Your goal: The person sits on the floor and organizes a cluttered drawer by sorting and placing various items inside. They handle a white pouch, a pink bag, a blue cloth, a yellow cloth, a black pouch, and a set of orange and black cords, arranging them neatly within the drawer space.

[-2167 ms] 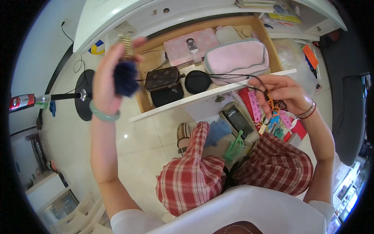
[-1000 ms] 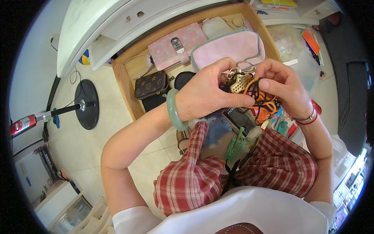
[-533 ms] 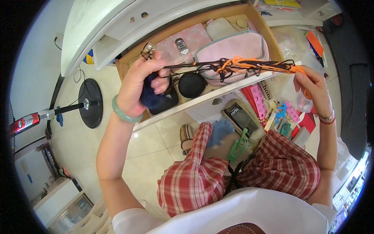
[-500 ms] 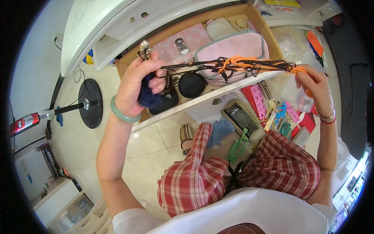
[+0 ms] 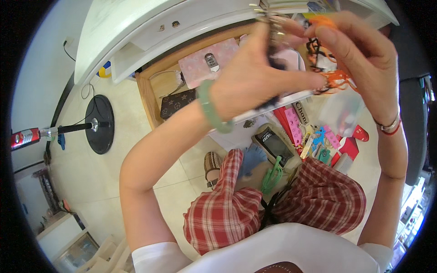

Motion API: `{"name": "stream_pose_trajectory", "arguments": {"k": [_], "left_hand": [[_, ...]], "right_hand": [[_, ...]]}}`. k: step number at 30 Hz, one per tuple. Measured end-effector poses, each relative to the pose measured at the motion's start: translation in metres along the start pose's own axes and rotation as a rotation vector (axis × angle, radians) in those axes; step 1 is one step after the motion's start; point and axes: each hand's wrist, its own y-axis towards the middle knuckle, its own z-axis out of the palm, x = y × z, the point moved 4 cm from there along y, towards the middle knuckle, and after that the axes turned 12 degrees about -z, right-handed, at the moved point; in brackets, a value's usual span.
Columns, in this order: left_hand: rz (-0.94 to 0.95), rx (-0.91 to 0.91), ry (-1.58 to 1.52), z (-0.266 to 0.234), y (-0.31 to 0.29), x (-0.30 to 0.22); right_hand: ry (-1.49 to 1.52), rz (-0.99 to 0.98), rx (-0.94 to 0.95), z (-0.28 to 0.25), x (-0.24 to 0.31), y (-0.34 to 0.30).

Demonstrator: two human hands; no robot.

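Observation:
My left hand (image 5: 248, 79), with a pale green bangle at its wrist, is raised over the open drawer and blurred by motion. It is closed around a keychain with a dark furry tassel (image 5: 267, 103) and shiny metal fittings (image 5: 275, 31). Its thumb reaches across to a bundle of orange and black cord (image 5: 339, 79). On the other side of that bundle, my right hand (image 5: 371, 59) pinches the cord, which is bunched into loops between both hands. Inside the drawer, a pink notebook with a combination lock (image 5: 211, 63) lies just left of my left hand.
The wooden drawer (image 5: 144, 93) also holds a dark patterned case (image 5: 178, 103). Below it on the floor are a mesh-front pouch (image 5: 274, 144), a bundle of green cord (image 5: 272, 176), pink strips (image 5: 293, 122) and a clear plastic bag (image 5: 343, 109). A round black stand base (image 5: 101, 125) stands at left.
My left hand has swung right toward my right hand, taking the furry keychain along. The cord, stretched taut before, is now gathered into loops. My right hand has moved up.

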Motion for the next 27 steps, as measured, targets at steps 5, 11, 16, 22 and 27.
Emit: {"name": "stream_pose_trajectory", "arguments": {"k": [5,11,16,22,27], "left_hand": [[-0.193,0.077,0.065,-0.005,0.011,0.02],[-0.383,-0.041,-0.057,-0.056,-0.025,0.026],[-0.414,0.038,-0.351,-0.085,-0.044,0.032],[-0.418,-0.054,-0.222,-0.092,-0.047,0.039],[-0.457,-0.044,-0.124,-0.087,-0.065,0.034]], "right_hand": [[-0.162,-0.083,-0.193,-0.058,0.029,0.015],[-0.279,0.191,-0.065,-0.124,-0.029,-0.021],[0.076,0.214,-0.259,-0.114,-0.066,-0.031],[0.433,0.095,-0.411,-0.163,-0.081,-0.051],[0.413,0.158,-0.615,-0.224,-0.113,-0.099]]}}
